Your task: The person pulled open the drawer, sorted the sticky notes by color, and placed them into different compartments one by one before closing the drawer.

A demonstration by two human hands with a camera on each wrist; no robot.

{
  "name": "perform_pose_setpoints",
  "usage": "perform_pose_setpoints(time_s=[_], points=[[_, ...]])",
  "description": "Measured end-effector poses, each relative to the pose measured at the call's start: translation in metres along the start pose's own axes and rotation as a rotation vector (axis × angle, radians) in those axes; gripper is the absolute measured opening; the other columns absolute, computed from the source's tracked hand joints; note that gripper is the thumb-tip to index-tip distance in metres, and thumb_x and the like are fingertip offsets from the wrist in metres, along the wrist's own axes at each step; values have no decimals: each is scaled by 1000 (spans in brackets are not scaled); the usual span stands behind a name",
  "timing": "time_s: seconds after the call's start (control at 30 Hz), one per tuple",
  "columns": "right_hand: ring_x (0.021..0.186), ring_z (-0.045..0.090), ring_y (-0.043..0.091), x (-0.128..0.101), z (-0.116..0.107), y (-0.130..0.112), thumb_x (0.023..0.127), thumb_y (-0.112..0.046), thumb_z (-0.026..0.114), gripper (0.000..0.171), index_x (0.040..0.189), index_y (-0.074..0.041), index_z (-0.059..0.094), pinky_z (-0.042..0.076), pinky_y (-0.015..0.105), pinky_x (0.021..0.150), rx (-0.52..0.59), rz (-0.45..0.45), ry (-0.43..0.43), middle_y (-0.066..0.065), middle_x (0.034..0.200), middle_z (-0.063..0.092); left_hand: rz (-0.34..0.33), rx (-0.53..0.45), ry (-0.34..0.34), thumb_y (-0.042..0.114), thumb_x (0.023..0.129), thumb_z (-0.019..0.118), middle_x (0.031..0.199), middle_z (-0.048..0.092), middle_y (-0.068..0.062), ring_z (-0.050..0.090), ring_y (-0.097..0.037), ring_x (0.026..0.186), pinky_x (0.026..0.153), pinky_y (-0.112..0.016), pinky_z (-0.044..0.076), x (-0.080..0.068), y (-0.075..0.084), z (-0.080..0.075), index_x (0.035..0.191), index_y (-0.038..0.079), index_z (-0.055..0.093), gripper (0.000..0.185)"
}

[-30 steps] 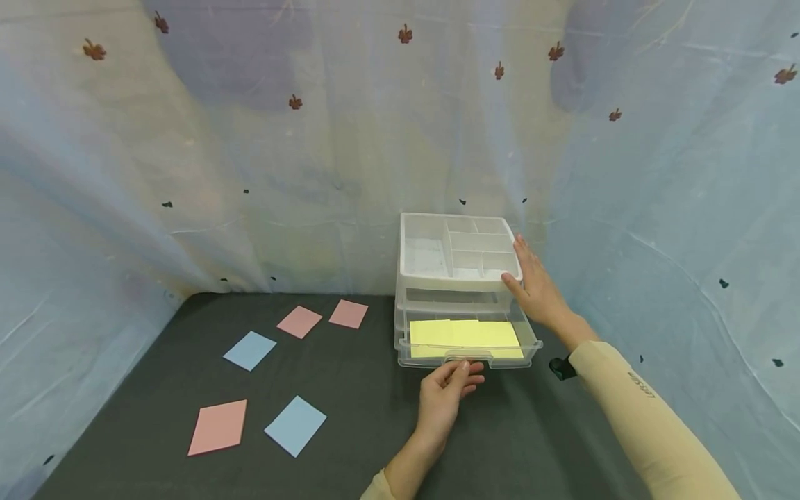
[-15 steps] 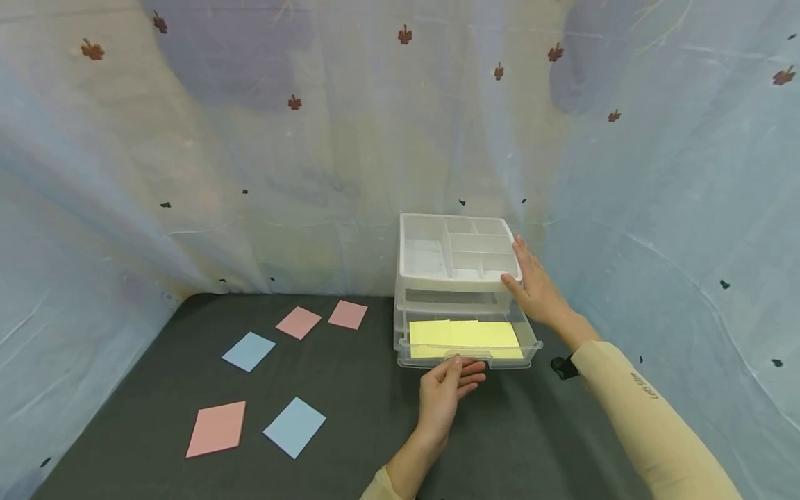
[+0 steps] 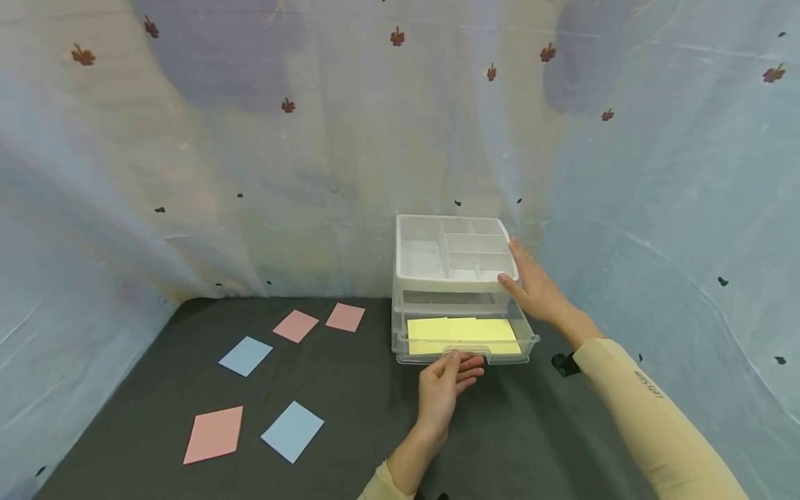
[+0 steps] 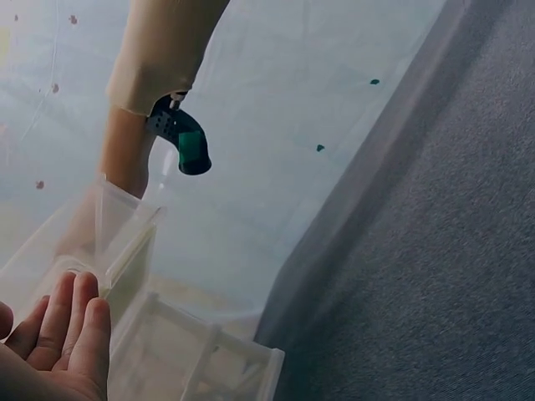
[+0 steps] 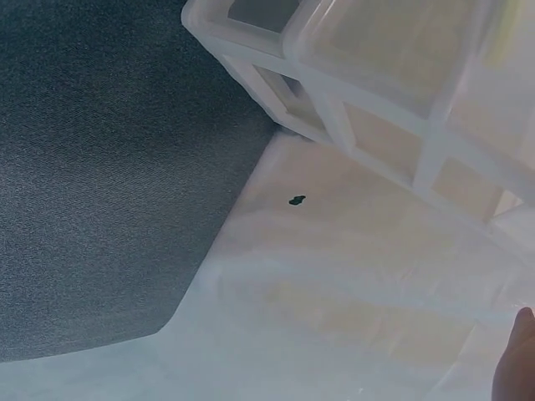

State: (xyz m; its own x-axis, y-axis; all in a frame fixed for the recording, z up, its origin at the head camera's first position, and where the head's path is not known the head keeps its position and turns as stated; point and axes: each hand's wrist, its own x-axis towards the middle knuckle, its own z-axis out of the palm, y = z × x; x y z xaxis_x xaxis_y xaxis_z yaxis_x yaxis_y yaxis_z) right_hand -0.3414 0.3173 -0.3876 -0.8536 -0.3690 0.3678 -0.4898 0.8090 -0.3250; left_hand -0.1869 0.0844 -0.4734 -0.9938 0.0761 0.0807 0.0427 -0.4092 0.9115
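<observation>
A white plastic drawer organizer (image 3: pixel 459 283) with a divided top tray stands at the back of the dark table. Its lower clear drawer (image 3: pixel 525 340) is pulled out and holds several yellow sticky notes (image 3: pixel 462 335). My left hand (image 3: pixel 437 396) is at the drawer's front handle, thumb and fingertips against it; in the left wrist view its fingers (image 4: pixel 57 322) are extended beside the clear plastic. My right hand (image 3: pixel 539 292) rests along the organizer's right side, fingers straight, thumb at the top tray's front corner. In the right wrist view only a fingertip (image 5: pixel 520 355) shows.
Several sticky notes lie on the table (image 3: pixel 350 444) to the left: pink notes (image 3: pixel 214 435) and blue notes (image 3: pixel 292 431). A patterned curtain (image 3: pixel 337 153) hangs behind and on both sides, close behind the organizer.
The drawer front has slid slightly inward, with my left hand moving along at the handle. The left fingers have straightened somewhat. My right hand stays on the organizer's side.
</observation>
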Motion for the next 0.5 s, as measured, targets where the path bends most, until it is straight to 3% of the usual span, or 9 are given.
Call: perform_pose_setpoints(time_s=[0.5], points=[[158, 9, 43, 4, -2, 3, 111, -43, 47, 81, 168, -8, 0, 14, 65, 123, 23, -1, -29, 15, 174, 2, 0, -3, -2, 30, 110, 54, 112, 77, -18, 76, -33, 102, 92, -39, 60, 23, -1, -4, 119, -2, 74, 39]])
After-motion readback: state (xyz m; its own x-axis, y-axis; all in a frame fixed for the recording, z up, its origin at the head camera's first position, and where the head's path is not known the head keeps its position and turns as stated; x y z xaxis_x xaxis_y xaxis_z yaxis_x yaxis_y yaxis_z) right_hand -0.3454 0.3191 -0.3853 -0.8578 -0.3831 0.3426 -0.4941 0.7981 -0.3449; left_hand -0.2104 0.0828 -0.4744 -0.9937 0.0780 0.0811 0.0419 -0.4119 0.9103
